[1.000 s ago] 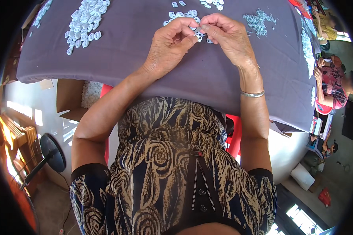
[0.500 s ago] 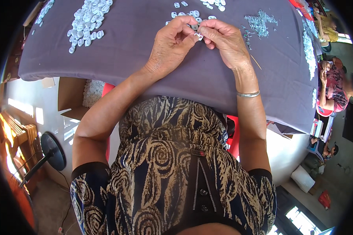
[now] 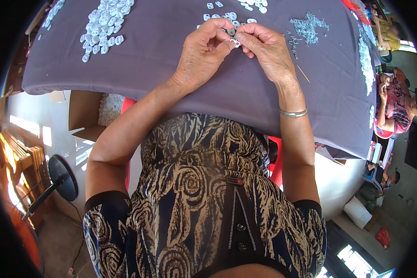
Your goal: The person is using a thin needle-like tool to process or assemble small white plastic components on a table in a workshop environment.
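Note:
A small white plastic piece with two holes [image 3: 235, 43] sits between my fingertips above the grey-purple cloth. My left hand [image 3: 199, 58] pinches it between thumb and fingers. My right hand [image 3: 269, 53] is closed, its thumb and forefinger pressed together against the piece; anything tiny between them is hidden. Just beyond the fingers lie several similar white pieces [image 3: 233, 16], partly covered by my hands. Beside my right hand is a loose heap of small, thin, bluish-silver parts [image 3: 308, 28], too fine to tell apart.
A larger pile of white pieces [image 3: 104, 28] lies at the left of the table. A thin wooden stick [image 3: 303, 73] rests near my right wrist. Below the table edge stands an open cardboard box [image 3: 85, 113]. A black round fan-like object [image 3: 62, 178] is at left; another person [image 3: 396, 102] sits at right.
My fingers have shifted very slightly around the white piece, which has turned a little. Both arms stay in nearly the same place.

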Motion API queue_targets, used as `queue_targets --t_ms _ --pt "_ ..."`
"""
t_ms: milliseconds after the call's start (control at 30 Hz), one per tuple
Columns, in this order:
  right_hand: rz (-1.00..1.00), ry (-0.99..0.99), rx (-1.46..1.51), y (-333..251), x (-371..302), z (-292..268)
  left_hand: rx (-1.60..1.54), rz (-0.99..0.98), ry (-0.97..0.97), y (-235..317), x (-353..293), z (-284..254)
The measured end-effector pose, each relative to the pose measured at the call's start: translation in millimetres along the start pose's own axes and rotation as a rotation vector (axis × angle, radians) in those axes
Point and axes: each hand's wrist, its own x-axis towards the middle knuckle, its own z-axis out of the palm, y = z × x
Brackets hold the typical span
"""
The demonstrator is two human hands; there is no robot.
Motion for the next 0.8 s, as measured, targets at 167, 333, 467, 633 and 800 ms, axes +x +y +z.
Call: queue_targets --t_ms 167,333,467,633,800 --pt "-0.074 0.000 -0.075 3.7 -0.8 1.6 -0.004 -0.034 0.016 -0.1 -0.9 0.2" --pt "-0.135 -0.019 -0.154 3.5 -1.4 2.5 0.021 -0.040 0.010 0.8 -2.6 0.5" --pt "-0.134 -0.024 -0.235 6.2 -1.3 1.8 0.001 -0.035 0.006 0.6 -3.7 2.0" --pt "-0.116 -0.048 -0.330 5.7 -0.6 -1.3 0.086 -0.051 0.002 2.6 -3.6 2.8" --pt "-0.076 -0.064 -0.325 2.5 -2.5 -4.8 0.100 -0.035 -0.024 0.1 -3.5 3.3"
